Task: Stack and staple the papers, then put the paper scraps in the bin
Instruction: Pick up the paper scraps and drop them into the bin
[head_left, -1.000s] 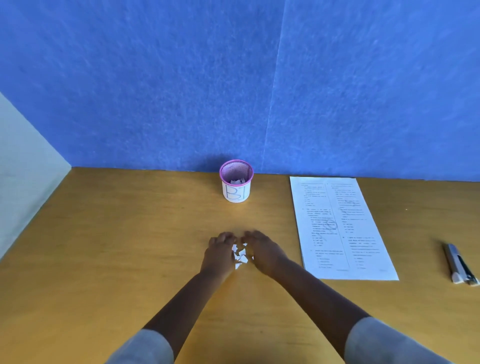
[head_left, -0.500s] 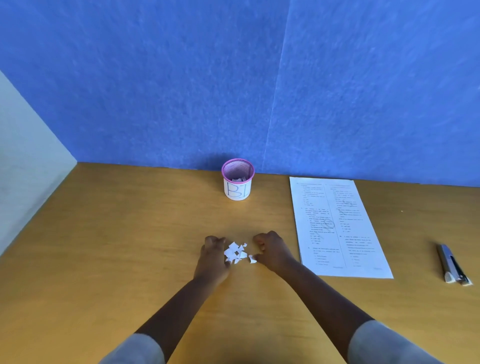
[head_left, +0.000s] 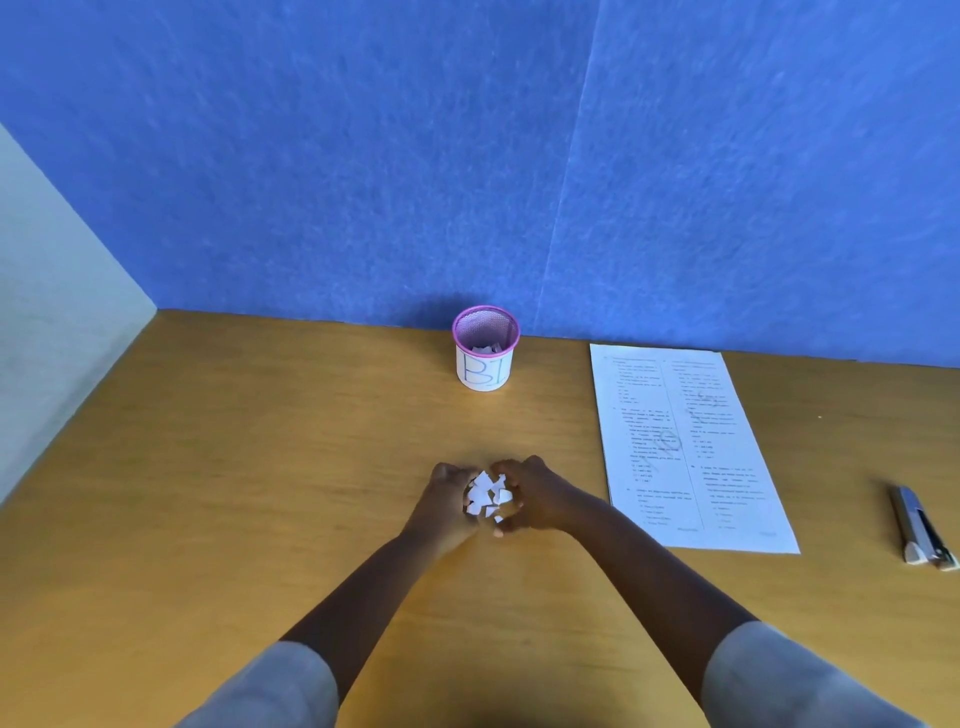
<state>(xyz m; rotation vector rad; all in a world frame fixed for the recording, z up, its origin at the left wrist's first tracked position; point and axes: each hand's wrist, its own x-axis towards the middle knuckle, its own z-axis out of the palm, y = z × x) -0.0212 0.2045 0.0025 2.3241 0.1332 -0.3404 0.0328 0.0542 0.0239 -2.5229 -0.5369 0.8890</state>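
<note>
Both hands have closed back in: left hand (head_left: 451, 500) and right hand (head_left: 531, 499) cup the paper scraps (head_left: 487, 497) between curled fingers, on the wooden desk (head_left: 260, 467) nearer than the bin (head_left: 485, 348). Blue wall (head_left: 467, 156) stands behind the bin; stapled papers (head_left: 685, 447) and stapler (head_left: 922, 527) lie to its right.

One bin (head_left: 485, 349), one stapler (head_left: 922, 529), one paper stack (head_left: 685, 448) (sheet count unclear), two hands (head_left: 447, 500) (head_left: 535, 496), several scraps (head_left: 487, 496).

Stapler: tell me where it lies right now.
In the head view, the stapler lies on the wooden table at the far right edge, just right of the printed papers and away from both hands.
</note>
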